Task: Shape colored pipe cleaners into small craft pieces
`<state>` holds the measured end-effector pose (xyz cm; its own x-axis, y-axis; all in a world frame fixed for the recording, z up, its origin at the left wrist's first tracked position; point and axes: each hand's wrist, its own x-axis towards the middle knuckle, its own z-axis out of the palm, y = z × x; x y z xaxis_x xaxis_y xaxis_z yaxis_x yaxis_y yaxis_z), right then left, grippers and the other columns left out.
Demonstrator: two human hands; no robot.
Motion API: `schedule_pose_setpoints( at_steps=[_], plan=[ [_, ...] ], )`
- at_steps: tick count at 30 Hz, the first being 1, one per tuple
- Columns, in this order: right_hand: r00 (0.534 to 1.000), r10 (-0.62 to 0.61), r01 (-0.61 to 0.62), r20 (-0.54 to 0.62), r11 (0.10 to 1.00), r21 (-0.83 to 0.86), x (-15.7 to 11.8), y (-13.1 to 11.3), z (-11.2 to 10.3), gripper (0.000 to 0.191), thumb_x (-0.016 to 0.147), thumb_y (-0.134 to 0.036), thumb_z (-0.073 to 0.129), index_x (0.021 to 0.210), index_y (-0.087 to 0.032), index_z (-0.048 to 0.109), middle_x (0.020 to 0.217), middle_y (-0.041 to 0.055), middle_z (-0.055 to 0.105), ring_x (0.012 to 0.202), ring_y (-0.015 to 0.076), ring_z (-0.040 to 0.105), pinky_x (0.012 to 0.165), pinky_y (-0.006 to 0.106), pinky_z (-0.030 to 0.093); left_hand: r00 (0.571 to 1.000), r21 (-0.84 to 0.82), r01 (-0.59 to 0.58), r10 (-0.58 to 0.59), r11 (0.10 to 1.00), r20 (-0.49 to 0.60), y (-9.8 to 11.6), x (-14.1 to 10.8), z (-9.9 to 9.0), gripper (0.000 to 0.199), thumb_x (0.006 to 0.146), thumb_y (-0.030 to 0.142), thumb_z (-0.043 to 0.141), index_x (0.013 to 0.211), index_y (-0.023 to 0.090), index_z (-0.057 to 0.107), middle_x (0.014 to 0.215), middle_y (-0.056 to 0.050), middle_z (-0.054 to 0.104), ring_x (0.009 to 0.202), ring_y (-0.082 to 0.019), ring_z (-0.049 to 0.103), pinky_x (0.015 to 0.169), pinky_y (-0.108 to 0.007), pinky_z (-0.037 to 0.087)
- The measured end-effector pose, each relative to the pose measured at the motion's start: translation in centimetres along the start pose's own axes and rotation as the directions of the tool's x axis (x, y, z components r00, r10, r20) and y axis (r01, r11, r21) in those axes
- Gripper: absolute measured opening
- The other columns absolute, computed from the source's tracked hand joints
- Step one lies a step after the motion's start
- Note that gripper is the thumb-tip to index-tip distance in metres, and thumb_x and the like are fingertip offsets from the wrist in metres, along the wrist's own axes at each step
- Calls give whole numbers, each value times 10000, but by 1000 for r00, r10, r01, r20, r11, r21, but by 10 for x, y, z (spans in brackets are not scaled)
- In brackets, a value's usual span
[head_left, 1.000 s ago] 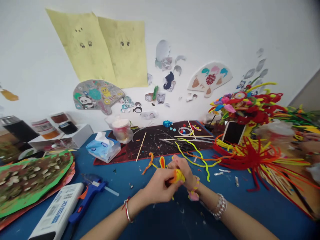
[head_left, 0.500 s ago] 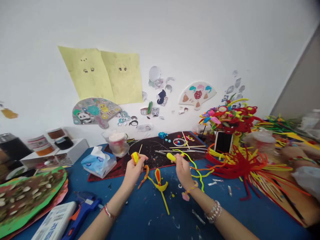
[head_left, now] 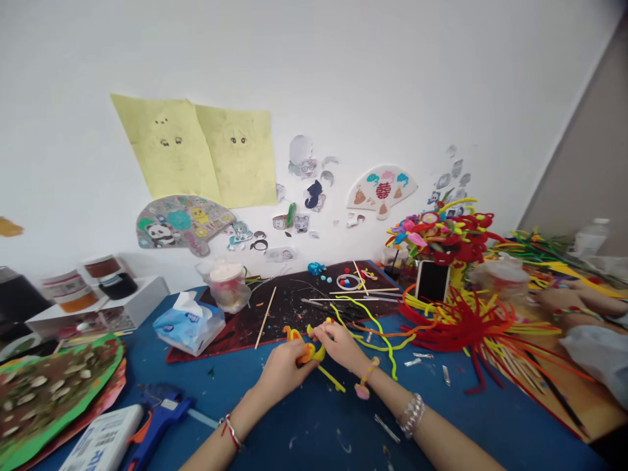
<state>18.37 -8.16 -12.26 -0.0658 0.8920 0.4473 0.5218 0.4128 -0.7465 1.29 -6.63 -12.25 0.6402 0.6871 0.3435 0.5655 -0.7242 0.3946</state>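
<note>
My left hand (head_left: pixel 284 363) is closed around a yellow and orange pipe-cleaner flower (head_left: pixel 318 353). Its yellow stem (head_left: pixel 332 378) slants down to the right, past the fingertips. My right hand (head_left: pixel 339 345) meets it from the other side, finger and thumb pinched together at a yellow pipe-cleaner end at the flower's upper part. The fingers hide much of the flower's middle. Beyond the right hand lies a loose yellow-green pipe cleaner (head_left: pixel 387 337), and a thin wooden stick (head_left: pixel 265 317) rests on the dark mat beyond the left hand.
At left are a tissue pack (head_left: pixel 189 324), a blue glue gun (head_left: pixel 159 418) and a white box (head_left: pixel 103 439). Red and yellow pipe cleaners (head_left: pixel 471 327) are heaped at right, near a phone (head_left: pixel 432 281). Another person's arm (head_left: pixel 579 304) rests at the far right.
Both hands have come together and closer to me. The flower that lay on the table is now in my left hand. A stick that was by the left hand lies on the mat.
</note>
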Motion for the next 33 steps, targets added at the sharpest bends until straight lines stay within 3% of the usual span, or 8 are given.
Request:
schedule_pose_setpoints(
  at_steps=[2, 5, 9, 13, 15, 25, 30, 33],
  plan=[
    [993, 98, -109, 60, 969, 224, 2, -1, 0, 381, 852, -401, 409, 705, -152, 657, 667, 26, 604, 674, 150, 535, 671, 275, 395, 998, -53, 12, -16, 999, -62, 0, 3, -6, 320, 741, 377, 555, 537, 153, 451, 635, 15, 432, 591, -100, 404, 549, -208, 282],
    [969, 201, -246, 145, 841, 481, 5, 1, 0, 365, 806, -441, 470, 683, -137, 630, 599, 7, 549, 586, 129, 506, 615, 271, 401, 992, -160, 37, -56, 986, -114, -1, 5, -12, 310, 737, 379, 560, 548, 149, 471, 664, 11, 422, 616, -105, 421, 563, -206, 308],
    [955, 204, -295, 216, 739, 606, 5, 4, -1, 272, 748, -406, 567, 807, -145, 617, 716, 22, 575, 641, 129, 535, 666, 288, 434, 989, -262, 49, -84, 964, -125, -4, 5, -13, 289, 748, 362, 548, 562, 145, 497, 664, 12, 427, 612, -104, 423, 553, -205, 313],
    [931, 183, -364, 317, 550, 752, 2, 4, -5, 277, 724, -348, 628, 919, -152, 615, 777, 50, 582, 722, 143, 551, 757, 320, 428, 991, -318, 58, -94, 946, -99, -7, 6, -11, 270, 748, 363, 544, 596, 140, 536, 650, 14, 438, 609, -107, 419, 562, -209, 313],
    [926, 183, -376, 330, 521, 766, 1, 4, -7, 290, 714, -344, 645, 928, -150, 617, 780, 54, 577, 729, 143, 549, 769, 321, 424, 990, -374, 88, -123, 923, -70, -8, 7, -12, 267, 742, 386, 544, 648, 137, 568, 642, 19, 450, 595, -106, 411, 551, -207, 307],
    [901, 151, -407, 407, 622, 669, -2, 0, -6, 274, 725, -426, 609, 702, -161, 542, 658, 16, 545, 621, 120, 514, 665, 280, 412, 969, -582, 215, -247, 784, 24, -9, 11, -23, 311, 716, 428, 551, 665, 122, 533, 582, 47, 389, 538, -80, 319, 493, -189, 247],
    [939, 126, -299, 320, 760, 578, 0, -9, -7, 288, 717, -427, 606, 661, -156, 524, 583, -14, 525, 564, 107, 484, 620, 266, 387, 973, -531, 191, -230, 826, -8, -13, 11, -25, 304, 702, 417, 566, 647, 119, 544, 574, 45, 379, 535, -80, 308, 486, -191, 238],
    [961, 113, -245, 252, 771, 588, 1, -12, -6, 294, 720, -422, 597, 622, -158, 511, 549, -30, 496, 534, 99, 456, 600, 260, 372, 970, -504, 192, -241, 842, -34, -13, 12, -25, 325, 700, 438, 562, 641, 118, 547, 569, 44, 374, 532, -79, 305, 483, -194, 234]
  ],
)
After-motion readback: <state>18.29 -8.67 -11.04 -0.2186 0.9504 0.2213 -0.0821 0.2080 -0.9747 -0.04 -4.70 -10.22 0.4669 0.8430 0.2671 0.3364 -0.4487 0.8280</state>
